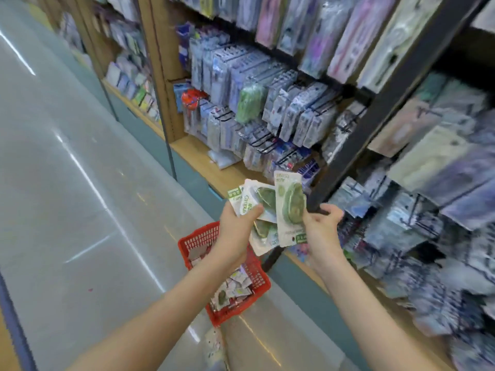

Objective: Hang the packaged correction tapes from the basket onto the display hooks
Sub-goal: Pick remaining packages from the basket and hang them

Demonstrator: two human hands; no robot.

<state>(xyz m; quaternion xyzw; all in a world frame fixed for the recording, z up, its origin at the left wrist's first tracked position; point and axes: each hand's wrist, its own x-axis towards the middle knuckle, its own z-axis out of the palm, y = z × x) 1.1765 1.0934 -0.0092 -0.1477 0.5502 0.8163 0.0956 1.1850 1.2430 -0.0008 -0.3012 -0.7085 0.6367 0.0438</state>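
Observation:
My left hand (235,226) grips a fanned bunch of green correction tape packs (258,202) in white card packaging. My right hand (320,223) pinches the right edge of one more green correction tape pack (289,210), held upright beside the bunch. Both hands are in front of the lower shelf edge. Below my left wrist, a red plastic basket (254,301) sits on the floor with several more packs inside. Black wire display hooks (261,141) carry rows of packaged stationery on the shelf ahead. One green pack (249,103) hangs among them.
A black upright post (375,124) of the shelving rises just right of my hands. A wooden shelf ledge (203,156) runs below the hooks above teal base panels. The glossy grey floor (67,196) spreads to the left. More hanging packs crowd the right side.

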